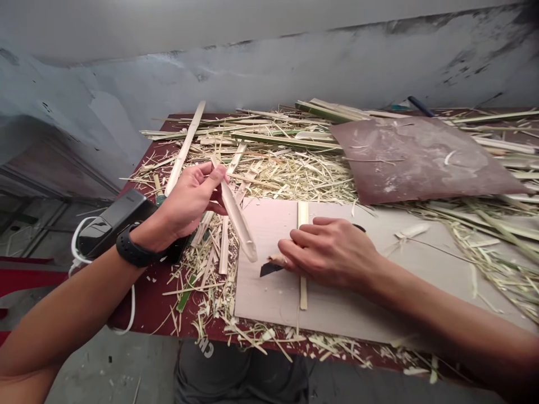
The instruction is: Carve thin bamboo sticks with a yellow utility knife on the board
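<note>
Between the thumb and fingers of my left hand [196,193] is a pale bamboo strip [236,216], hollowed along its length and rounded at its lower end. It slants down over the left edge of a flat board [265,297]. My right hand [328,249] is closed around a knife [270,269] whose dark blade points left. Most of the knife's handle is hidden in the fist. Under that hand, another narrow bamboo strip [303,297] lies on the board, running away from me.
Shavings [295,174] cover much of the dark red table [158,297]. Sandpaper [421,160] lies at the back right. A long bamboo slat [186,147] rests at the back left. A black power bank [113,219] with a white cable [133,311] sits by my left wrist. A wall stands behind.
</note>
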Demonstrator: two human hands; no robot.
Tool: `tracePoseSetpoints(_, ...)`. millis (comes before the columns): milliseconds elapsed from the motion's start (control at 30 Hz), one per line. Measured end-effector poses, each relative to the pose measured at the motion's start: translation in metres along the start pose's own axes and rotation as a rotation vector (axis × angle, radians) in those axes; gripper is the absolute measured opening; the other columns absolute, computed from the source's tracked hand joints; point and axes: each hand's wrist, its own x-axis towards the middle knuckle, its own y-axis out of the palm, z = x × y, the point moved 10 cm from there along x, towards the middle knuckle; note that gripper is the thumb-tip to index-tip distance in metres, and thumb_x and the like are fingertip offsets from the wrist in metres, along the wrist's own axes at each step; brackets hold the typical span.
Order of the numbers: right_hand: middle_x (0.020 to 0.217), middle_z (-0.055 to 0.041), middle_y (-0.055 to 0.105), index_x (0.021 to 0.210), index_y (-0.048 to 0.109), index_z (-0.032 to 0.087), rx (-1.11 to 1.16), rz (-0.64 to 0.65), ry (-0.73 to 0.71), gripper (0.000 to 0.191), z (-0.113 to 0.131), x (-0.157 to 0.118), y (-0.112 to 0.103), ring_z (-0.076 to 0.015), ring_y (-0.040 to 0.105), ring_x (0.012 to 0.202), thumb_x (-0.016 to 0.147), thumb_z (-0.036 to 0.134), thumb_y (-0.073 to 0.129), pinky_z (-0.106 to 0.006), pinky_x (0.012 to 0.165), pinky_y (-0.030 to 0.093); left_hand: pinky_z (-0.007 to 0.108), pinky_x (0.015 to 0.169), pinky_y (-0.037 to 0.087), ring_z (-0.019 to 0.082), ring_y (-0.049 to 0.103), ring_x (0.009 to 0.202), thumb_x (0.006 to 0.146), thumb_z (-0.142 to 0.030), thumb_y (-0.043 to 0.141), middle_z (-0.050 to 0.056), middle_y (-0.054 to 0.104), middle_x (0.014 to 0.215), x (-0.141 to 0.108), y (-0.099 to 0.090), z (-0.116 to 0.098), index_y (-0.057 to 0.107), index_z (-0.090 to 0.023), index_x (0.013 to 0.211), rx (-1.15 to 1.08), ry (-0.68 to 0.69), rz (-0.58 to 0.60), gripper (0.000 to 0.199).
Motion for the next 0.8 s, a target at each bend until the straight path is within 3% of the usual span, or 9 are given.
tracePoseSetpoints(233,0.055,0.0043,0.047,0.067,0.049,0.020,-0.031,-0.103,0.117,0.041,-0.020,0.000,-0.011,-0.0102,0.037,0.051,0.106,0.033,0.046,-0.028,0.056,0.026,0.017,0.042,0.055,0.009,0.061,0.047,0.101,-0.029,0.058,-0.003,0.058,0.060,-0.007,0.026,0.020,0.055,-0.018,0.079,0.038,-0.082,0.124,0.024)
tracePoseSetpoints(400,0.058,0.0028,0.051,0.070,0.054,0.019,-0.027,-0.034,0.149,0.042,-0.019,0.003,-0.004,-0.0107,0.040,0.051,0.108,0.034,0.042,-0.029,0.057,0.022,0.015,0.043,0.054,0.010,0.064,0.048,0.100,-0.030,0.060,-0.003,0.062,0.060,-0.011,0.037,0.030,0.055,-0.017,0.080,0.030,-0.105,0.178,0.024)
tracePoseSetpoints(800,0.052,0.0023,0.054,0.068,0.052,0.020,0.025,0.164,0.162,0.047,-0.025,0.002,0.013,-0.0107,0.038,0.044,0.109,0.035,0.033,-0.032,0.056,0.015,0.016,0.047,0.057,0.009,0.064,0.049,0.103,-0.027,0.055,-0.003,0.062,0.060,-0.018,0.045,0.034,0.056,-0.017,0.080,-0.007,-0.171,0.159,0.025)
